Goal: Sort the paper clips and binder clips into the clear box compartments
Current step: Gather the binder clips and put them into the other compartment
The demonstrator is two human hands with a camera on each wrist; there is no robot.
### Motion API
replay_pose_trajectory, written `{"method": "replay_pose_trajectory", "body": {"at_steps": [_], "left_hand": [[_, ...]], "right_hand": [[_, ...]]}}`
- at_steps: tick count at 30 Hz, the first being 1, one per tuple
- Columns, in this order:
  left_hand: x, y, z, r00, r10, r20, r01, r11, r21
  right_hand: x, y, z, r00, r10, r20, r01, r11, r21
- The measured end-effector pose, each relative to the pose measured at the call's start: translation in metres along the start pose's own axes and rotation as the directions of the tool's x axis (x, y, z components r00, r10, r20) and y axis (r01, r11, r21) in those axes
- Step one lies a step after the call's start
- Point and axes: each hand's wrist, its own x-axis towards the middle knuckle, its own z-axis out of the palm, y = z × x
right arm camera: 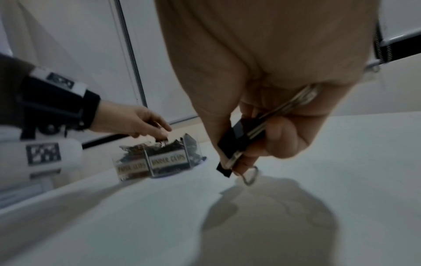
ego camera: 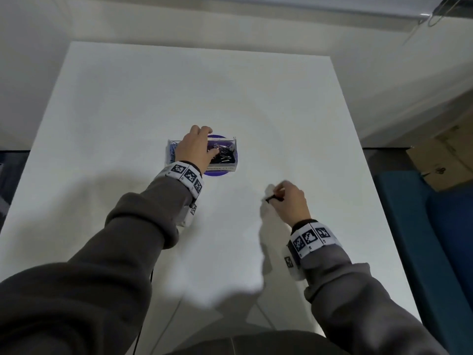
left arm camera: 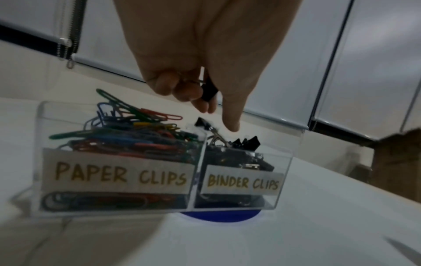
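On the front wall of the clear box we read two paper labels in hand-drawn yellow capitals: "PAPER CLIPS" on the left compartment and "BINDER CLIPS" on the right one. The square black-and-white coded markers on the wristbands carry no readable text.

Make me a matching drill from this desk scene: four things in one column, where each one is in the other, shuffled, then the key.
Things
1. coloured paper clips
2. heap of black binder clips
3. binder clip in the left hand
4. binder clip in the right hand

Places
A. held above the clear box
B. compartment labelled PAPER CLIPS
C. held over the bare white table, away from the box
D. compartment labelled BINDER CLIPS

Pairs: 1-B, 2-D, 3-A, 4-C
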Motion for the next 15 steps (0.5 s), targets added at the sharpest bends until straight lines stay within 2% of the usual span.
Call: {"method": "replay_pose_trajectory", "body": {"at_steps": [2,5,9,11,13,15], "left_hand": [[-0.003,0.000,-0.001,0.999,0.018,-0.043,-0.019,1.000,-0.010],[-0.006,-0.001,-0.004,0.993,0.002,-0.121,-0.016,0.994,-0.113],[-0.002,-0.008,-0.009,1.000,-0.022,-0.015,0.018,0.977,-0.214],[-0.001,-0.012,-0.009,1.000,-0.004,0.021,0.010,0.966,-0.257],[0.001,-0.017,-0.009,1.000,0.010,0.005,-0.008,0.968,-0.253],[0.003,-0.019,-0.007,0.999,0.028,-0.024,-0.032,0.984,-0.175]], "right_hand": [[0.013,-0.028,0.002,0.994,-0.105,-0.034,0.108,0.991,0.078],[0.037,-0.073,0.004,0.964,-0.243,-0.107,0.255,0.961,0.111],[0.068,-0.111,0.015,0.962,-0.240,-0.130,0.267,0.926,0.267],[0.077,-0.118,0.023,0.958,-0.258,-0.128,0.285,0.915,0.285],[0.081,-0.117,0.030,0.953,-0.283,-0.111,0.303,0.917,0.260],[0.084,-0.114,0.036,0.950,-0.297,-0.098,0.312,0.925,0.219]]}}
